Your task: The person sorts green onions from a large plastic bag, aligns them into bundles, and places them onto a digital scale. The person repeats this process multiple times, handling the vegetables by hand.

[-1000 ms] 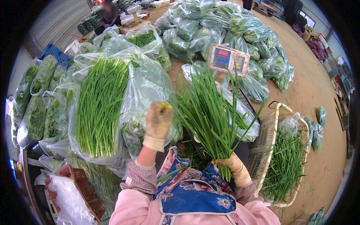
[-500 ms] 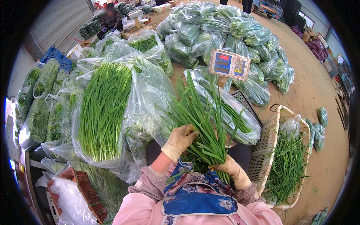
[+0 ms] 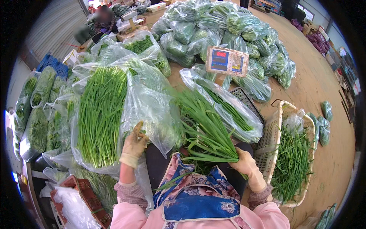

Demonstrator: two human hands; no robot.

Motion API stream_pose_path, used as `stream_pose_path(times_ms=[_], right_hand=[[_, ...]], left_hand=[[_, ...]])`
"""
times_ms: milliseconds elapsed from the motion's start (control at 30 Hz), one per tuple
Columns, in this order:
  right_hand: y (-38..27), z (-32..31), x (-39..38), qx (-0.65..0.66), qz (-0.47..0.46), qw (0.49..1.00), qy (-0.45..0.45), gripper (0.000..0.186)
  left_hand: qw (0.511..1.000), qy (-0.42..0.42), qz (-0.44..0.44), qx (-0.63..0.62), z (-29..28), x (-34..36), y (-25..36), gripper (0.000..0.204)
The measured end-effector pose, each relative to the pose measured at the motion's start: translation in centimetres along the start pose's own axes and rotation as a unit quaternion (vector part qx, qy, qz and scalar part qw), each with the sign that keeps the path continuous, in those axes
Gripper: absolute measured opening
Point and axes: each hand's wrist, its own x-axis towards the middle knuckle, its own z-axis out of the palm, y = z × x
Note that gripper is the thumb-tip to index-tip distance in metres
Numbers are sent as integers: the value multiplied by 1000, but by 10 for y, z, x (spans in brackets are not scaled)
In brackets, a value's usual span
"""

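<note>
Overall, a heap of bagged greens [image 3: 228, 34] fills the far floor, the largest mass in view. Nearer, a large clear plastic bag of chives [image 3: 101, 114] lies open at the person's left, with smaller bagged bundles [image 3: 38, 110] beside it. A pale plastic basket [image 3: 272, 133] of loose chives stands at the right. A weighing scale [image 3: 227, 61] sits behind a flat bag of chives [image 3: 228, 107]. The bunch of chives [image 3: 204, 128] fans leftward above the lap, its base clenched in the gloved right hand [image 3: 246, 164]. The gloved left hand [image 3: 134, 144] rests on the open bag's edge, fingers loosely curled, gripping nothing discernible.
</note>
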Motion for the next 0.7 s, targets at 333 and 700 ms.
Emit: stream_pose_path(times_ms=[333,700], right_hand=[[-16,-5,3,-45,5,999,-17,51],[75,-34,-5,99,-33,989,104,38]], left_hand=[[952,-92,293,-2,106,8,51,24],[966,6,253,62,118,79,-21,24]])
